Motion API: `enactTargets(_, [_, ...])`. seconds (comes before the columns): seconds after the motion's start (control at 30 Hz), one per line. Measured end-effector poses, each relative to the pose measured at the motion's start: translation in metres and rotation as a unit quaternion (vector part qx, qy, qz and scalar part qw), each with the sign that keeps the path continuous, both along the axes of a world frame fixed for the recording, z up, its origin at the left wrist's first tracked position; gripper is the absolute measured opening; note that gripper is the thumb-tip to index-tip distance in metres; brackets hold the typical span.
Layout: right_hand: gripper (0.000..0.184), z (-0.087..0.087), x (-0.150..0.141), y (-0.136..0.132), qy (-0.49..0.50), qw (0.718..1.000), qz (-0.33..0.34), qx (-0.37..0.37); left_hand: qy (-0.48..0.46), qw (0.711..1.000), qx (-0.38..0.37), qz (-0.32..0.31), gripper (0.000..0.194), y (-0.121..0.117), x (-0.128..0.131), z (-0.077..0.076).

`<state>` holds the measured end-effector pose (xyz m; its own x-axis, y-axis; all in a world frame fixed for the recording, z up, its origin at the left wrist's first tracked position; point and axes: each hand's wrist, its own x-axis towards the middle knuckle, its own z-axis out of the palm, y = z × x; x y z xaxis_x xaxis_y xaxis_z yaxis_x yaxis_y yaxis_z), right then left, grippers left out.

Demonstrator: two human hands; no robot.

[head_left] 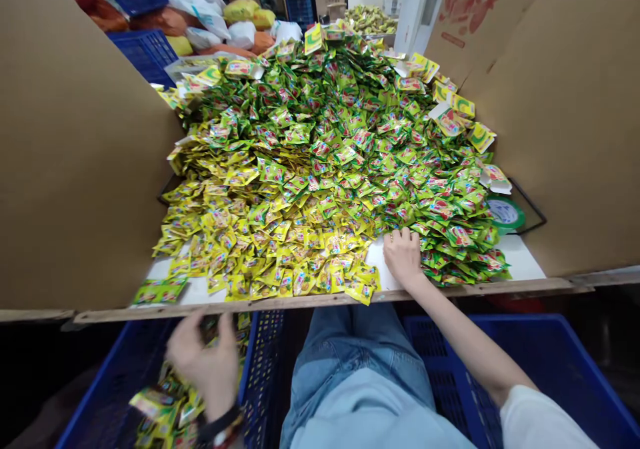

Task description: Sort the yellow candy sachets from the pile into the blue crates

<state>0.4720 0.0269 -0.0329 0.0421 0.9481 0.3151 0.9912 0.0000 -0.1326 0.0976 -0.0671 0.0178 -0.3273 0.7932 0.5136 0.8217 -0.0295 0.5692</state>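
A huge heap of small yellow-and-green foil sachets (pixel 310 162) covers a white tabletop (pixel 520 256). My right hand (pixel 403 257) lies at the heap's near edge, its fingertips resting on the sachets and its palm above the white surface. My left hand (pixel 205 362) hangs below the table's front edge, blurred, with fingers curved apart over a blue plastic crate (pixel 107 402). Loose sachets (pixel 165 402) fill that crate beneath the hand. Nothing is clearly held between its fingers.
Tall cardboard panels (pixel 75 142) wall the table on both sides. A wooden strip (pixel 320 300) runs along the front edge. Another blue crate (pixel 545 362) sits below on the right, beside my denim-covered legs (pixel 345 362). Bags and crates are piled beyond the heap.
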Motion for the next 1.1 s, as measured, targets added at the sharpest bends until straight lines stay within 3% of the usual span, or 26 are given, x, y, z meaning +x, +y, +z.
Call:
enactTargets(0.03, [0.025, 0.002, 0.000, 0.007, -0.001, 1.000, -0.001, -0.010, 0.022, 0.999, 0.017, -0.038, 0.015, 0.005, 0.027, -0.006])
enactTargets(0.1, [0.025, 0.005, 0.002, 0.010, 0.008, 1.000, 0.007, -0.016, 0.056, 0.984, -0.011, -0.171, 0.020, 0.017, 0.089, -0.022])
enactTargets(0.2, [0.020, 0.007, 0.008, -0.008, 0.166, 0.984, 0.010, 0.061, 0.120, 0.960, -0.096, -0.233, 0.026, 0.030, 0.164, -0.041])
enactTargets(0.23, [0.021, 0.006, 0.009, -0.018, 0.274, 0.957, 0.001, 0.093, 0.138, 0.956, -0.118, -0.232, 0.029, 0.033, 0.178, -0.045])
enactTargets(0.3, [0.025, 0.005, 0.009, -0.040, 0.501, 0.858, -0.025, 0.112, 0.152, 0.950, -0.150, -0.226, 0.033, 0.038, 0.192, -0.050])
enactTargets(0.37, [0.032, 0.003, 0.004, -0.059, 0.658, 0.749, -0.050, 0.062, 0.124, 0.949, -0.168, -0.236, 0.032, 0.044, 0.190, -0.050])
enactTargets(0.43, [0.038, 0.000, -0.003, -0.072, 0.746, 0.662, -0.072, 0.010, 0.052, 0.948, -0.179, -0.257, 0.027, 0.050, 0.183, -0.049])
enactTargets(0.53, [0.040, -0.002, -0.017, -0.083, 0.807, 0.583, -0.084, -0.035, -0.130, 0.933, -0.199, -0.271, 0.024, 0.056, 0.175, -0.048])
enactTargets(0.6, [0.041, -0.002, -0.027, -0.085, 0.825, 0.556, -0.077, -0.067, -0.300, 0.892, -0.206, -0.268, 0.024, 0.055, 0.175, -0.046])
enactTargets(0.67, [0.044, -0.001, -0.037, -0.085, 0.831, 0.544, -0.070, -0.095, -0.441, 0.835, -0.204, -0.259, 0.038, 0.051, 0.178, -0.044])
enactTargets(0.73, [0.045, 0.000, -0.047, -0.083, 0.825, 0.553, -0.062, -0.099, -0.512, 0.795, -0.205, -0.253, 0.051, 0.045, 0.180, -0.040])
enactTargets(0.97, [0.038, -0.001, -0.056, -0.082, 0.723, 0.690, -0.015, -0.044, -0.620, 0.713, -0.239, -0.223, 0.043, 0.035, 0.181, -0.027])
enactTargets(1.03, [0.035, -0.002, -0.053, -0.084, 0.707, 0.705, 0.002, -0.057, -0.626, 0.700, -0.258, -0.228, 0.044, 0.037, 0.179, -0.028])
enactTargets(1.1, [0.031, -0.002, -0.051, -0.085, 0.697, 0.714, 0.014, -0.067, -0.620, 0.704, -0.261, -0.227, 0.045, 0.039, 0.180, -0.031])
